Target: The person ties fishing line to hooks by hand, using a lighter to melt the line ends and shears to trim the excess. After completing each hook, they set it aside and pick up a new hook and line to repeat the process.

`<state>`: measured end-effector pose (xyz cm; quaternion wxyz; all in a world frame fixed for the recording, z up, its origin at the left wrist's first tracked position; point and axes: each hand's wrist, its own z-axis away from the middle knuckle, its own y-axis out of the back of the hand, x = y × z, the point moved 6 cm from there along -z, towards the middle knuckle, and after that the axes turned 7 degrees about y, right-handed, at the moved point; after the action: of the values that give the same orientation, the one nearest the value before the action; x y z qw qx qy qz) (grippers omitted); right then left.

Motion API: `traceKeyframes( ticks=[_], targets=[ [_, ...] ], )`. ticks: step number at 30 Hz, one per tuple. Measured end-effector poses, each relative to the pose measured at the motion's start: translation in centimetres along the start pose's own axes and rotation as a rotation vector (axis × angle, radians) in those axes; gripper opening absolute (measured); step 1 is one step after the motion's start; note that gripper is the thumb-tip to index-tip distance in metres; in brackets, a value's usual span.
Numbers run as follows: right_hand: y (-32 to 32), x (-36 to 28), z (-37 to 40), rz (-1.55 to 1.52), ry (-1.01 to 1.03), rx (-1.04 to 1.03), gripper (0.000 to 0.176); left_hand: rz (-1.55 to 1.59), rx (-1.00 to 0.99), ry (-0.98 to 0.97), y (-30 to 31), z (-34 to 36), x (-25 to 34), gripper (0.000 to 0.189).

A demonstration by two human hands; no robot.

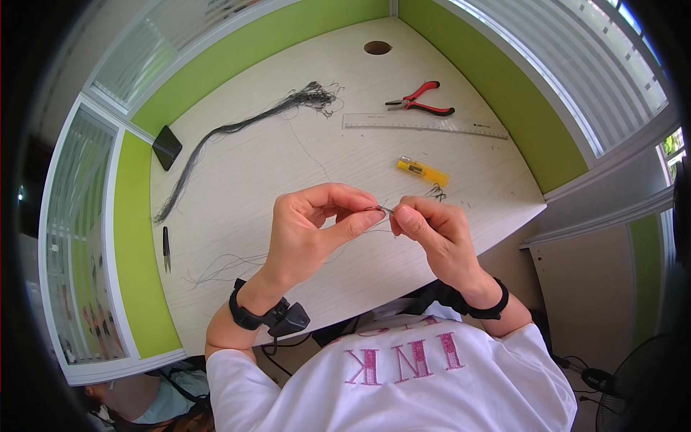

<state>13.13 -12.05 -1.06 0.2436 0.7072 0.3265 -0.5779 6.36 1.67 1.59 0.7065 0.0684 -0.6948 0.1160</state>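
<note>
Thumb and fingers of my left hand [313, 227] are pinched together on thin dark line [363, 232], above the front part of the desk. Facing it, fingertips almost touching, my right hand [437, 234] is also closed in a pinch. A small dark piece [386, 210] spans the short gap between them; it is too small to tell whether it is line or a hook. Loose strands [227, 268] trail to the left under my left hand. Just beyond my right hand lie several small dark hooks [437, 193], partly hidden by it.
On the desk [237, 180] lie a bundle of dark line [252, 124], a clear ruler [425, 125], red-handled pliers [423, 101], a yellow lighter-like item [423, 171] and small black-handled snips [166, 250]. A dark phone-like slab [167, 147] leans at the left green partition [137, 237].
</note>
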Motion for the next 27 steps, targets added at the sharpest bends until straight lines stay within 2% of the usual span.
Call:
traceKeyframes(
  ticks=[4, 6, 7, 9, 15, 22, 27],
  targets=[
    [-0.2, 0.1, 0.1, -0.085, -0.065, -0.015, 0.04, -0.06, -0.028, -0.008, 0.0, -0.1, 0.2, 0.009],
    [-0.2, 0.0, 0.2, -0.127, -0.104, -0.027, 0.041, -0.167, -0.05, -0.131, -0.2, -0.1, 1.0, 0.011],
    [-0.3, 0.1, 0.3, -0.173, -0.136, -0.041, 0.041, -0.167, -0.05, -0.131, -0.2, -0.2, 0.9, 0.011],
    [-0.4, 0.1, 0.4, -0.22, -0.168, -0.055, 0.042, -0.24, -0.074, -0.316, -0.5, -0.1, 1.8, 0.014],
    [-0.8, 0.4, 0.7, -0.288, -0.3, -0.111, 0.044, -0.255, -0.139, -0.427, -0.8, -0.1, 1.9, 0.019],
    [-0.7, 0.4, 0.7, -0.265, -0.303, -0.12, 0.046, -0.265, -0.139, -0.445, -0.8, -0.2, 1.9, 0.017],
    [-0.4, 0.1, 0.6, -0.227, -0.27, -0.124, 0.046, -0.208, -0.147, -0.38, -0.7, -0.2, 1.7, 0.019]
  ],
)
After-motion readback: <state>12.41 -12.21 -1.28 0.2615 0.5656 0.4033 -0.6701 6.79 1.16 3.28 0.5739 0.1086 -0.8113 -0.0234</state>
